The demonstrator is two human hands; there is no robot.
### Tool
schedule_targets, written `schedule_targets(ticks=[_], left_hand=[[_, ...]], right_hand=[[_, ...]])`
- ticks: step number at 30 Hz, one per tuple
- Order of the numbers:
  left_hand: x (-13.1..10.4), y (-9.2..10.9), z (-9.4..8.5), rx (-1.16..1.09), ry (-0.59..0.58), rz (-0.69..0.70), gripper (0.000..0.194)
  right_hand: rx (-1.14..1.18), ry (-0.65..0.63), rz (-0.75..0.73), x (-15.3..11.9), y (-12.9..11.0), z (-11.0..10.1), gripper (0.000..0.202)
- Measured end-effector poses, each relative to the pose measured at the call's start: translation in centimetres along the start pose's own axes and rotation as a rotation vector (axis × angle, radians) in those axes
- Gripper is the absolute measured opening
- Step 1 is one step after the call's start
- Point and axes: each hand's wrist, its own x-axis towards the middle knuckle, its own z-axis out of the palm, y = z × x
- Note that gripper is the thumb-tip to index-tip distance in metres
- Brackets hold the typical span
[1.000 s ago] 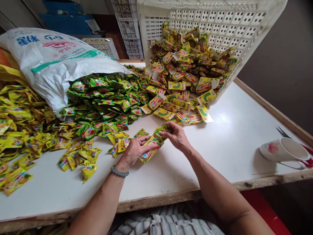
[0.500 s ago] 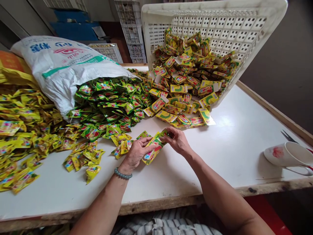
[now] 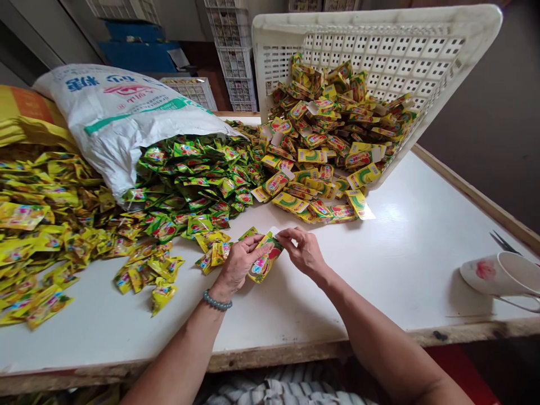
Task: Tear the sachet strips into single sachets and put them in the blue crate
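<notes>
My left hand (image 3: pixel 240 261) is closed around a small yellow-and-green candy box (image 3: pixel 262 269), tilted with its upper end away from me. A pale flap stands up at that end. My right hand (image 3: pixel 301 250) pinches at the flap with thumb and fingertips; the fingers partly cover it. Just left of my left hand lie a few yellow candy packets (image 3: pixel 214 250) and a green one. Beyond them spreads a heap of green candy packets (image 3: pixel 198 180), spilling from a white woven sack (image 3: pixel 122 121).
A tilted white plastic basket (image 3: pixel 379 19) pours out many similar boxes (image 3: pixel 320 154) at the back. Yellow packets (image 3: pixel 42 242) cover the table's left side. At right are a flowered mug (image 3: pixel 500 275) and scissors (image 3: pixel 504 241). A wooden edge (image 3: pixel 304 351) borders the white table.
My right hand's fingertips held a green packet at the box's upper end; now the packet is out of sight and they are on the pale flap. My left hand keeps its hold.
</notes>
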Motion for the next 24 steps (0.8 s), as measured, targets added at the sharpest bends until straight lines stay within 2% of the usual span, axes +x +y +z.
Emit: schedule_targets(ticks=[2, 7, 10, 12, 15, 19, 21, 24], left_hand=[[-0.1, 0.0, 0.1, -0.003, 0.007, 0.019, 0.056], [-0.4, 0.4, 0.6, 0.040, 0.023, 0.069, 0.065], [-0.4, 0.8, 0.8, 0.029, 0.095, 0.114, 0.068], [-0.5, 0.9, 0.8, 0.012, 0.156, 0.136, 0.068], [-0.5, 1.0, 0.7, -0.009, 0.157, 0.159, 0.061], [-0.5, 0.7, 0.2, 0.016, 0.058, 0.130, 0.052], [-0.3, 0.5, 0.1, 0.035, 0.022, 0.106, 0.050], [-0.2, 0.5, 0.1, 0.016, 0.015, 0.103, 0.050]], right_hand=[[-0.062, 0.021, -0.022, -0.3, -0.4, 0.4, 0.015], [-0.101, -0.045, -0.047, -0.7, -1.1, 1.3, 0.024], [-0.022, 0.144, -0.024, -0.5, -0.8, 1.1, 0.025], [0.056, 0.196, 0.005, -0.3, -0.4, 1.1, 0.025], [0.288, 0.018, 0.096, -0.1, 0.2, 1.6, 0.033], [0.520, -0.187, 0.242, 0.0, 0.9, 2.4, 0.043], [0.559, -0.196, 0.263, 0.0, 1.1, 2.3, 0.043], [0.541, -0.124, 0.265, 0.2, 1.2, 1.8, 0.048]])
